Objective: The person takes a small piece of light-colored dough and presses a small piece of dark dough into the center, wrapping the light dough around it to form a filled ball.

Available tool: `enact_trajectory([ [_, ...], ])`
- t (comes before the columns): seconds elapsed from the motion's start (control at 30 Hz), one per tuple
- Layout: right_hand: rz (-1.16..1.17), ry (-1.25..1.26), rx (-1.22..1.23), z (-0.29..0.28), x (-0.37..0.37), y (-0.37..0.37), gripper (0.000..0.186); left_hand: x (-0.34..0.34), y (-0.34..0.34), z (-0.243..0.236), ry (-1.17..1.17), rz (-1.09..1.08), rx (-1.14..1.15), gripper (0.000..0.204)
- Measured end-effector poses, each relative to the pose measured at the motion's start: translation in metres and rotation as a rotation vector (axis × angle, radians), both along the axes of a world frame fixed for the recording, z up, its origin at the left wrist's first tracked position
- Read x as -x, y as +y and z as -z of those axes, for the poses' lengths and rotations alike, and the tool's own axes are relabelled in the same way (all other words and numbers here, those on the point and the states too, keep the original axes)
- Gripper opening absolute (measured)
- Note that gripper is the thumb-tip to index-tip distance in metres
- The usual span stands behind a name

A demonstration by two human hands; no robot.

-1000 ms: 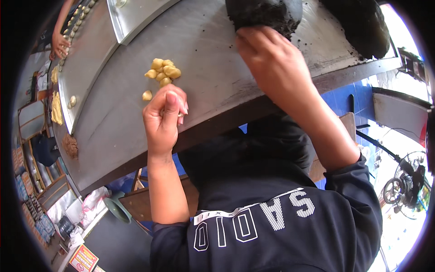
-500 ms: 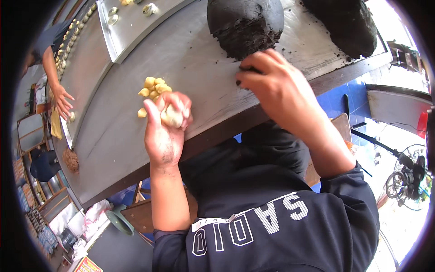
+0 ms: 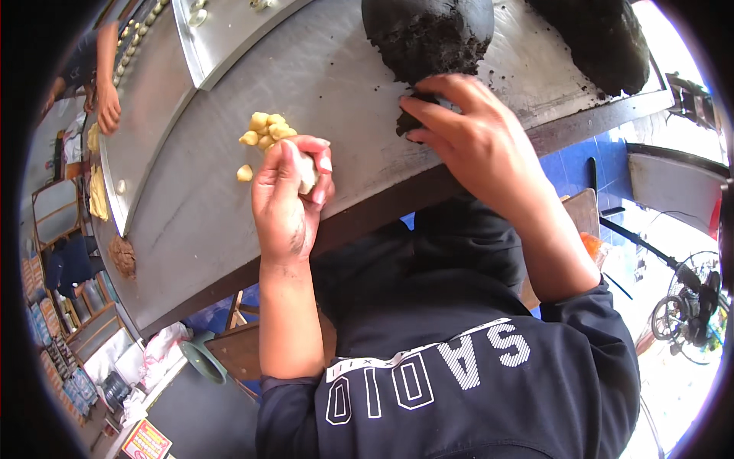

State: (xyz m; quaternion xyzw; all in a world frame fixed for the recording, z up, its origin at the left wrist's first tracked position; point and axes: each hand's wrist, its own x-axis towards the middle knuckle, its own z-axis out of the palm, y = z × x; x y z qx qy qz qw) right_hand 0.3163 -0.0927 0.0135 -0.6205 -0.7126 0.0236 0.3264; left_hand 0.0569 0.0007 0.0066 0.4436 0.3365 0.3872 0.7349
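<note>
Partly hidden, pale lump [image 3: 308,174] inside curled left grip [image 3: 289,200]

Blown-out glare at right; soft tabletop [image 3: 336,115] sheen; edges bowed; corners black.

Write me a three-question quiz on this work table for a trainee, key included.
1. Where does the round black mass sit relative to the right hand?
A. Beyond it, farther from the body
B. Between it and the body
C. On the floor

2. True or false: one yellow ball lies apart from the yellow pile.

3. What does each hand hold, the right and the left hand?

Key
1: A.
2: True.
3: The right holds a small black piece; the left holds a pale lump.
</note>
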Motion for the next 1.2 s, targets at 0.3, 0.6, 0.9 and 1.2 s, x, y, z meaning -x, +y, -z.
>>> enact_trajectory([
  [0.3,0.213,-0.103,-0.031,0.001,-0.023,-0.012,0.034,0.005,-0.014,-0.009,0.275,0.144,-0.256,0.063],
  [0.6,0.034,0.027,-0.11,-0.007,-0.004,0.0,0.034,0.011,-0.011,0.001,0.205,0.218,-0.279,0.054],
  [0.9,-0.136,0.434,-0.057,-0.04,0.023,-0.006,0.054,0.005,-0.013,0.002,0.443,0.241,-0.512,0.056],
  [1.2,-0.25,0.407,0.075,-0.036,0.045,-0.014,0.071,-0.002,-0.022,-0.011,0.459,0.388,-0.622,0.051],
])
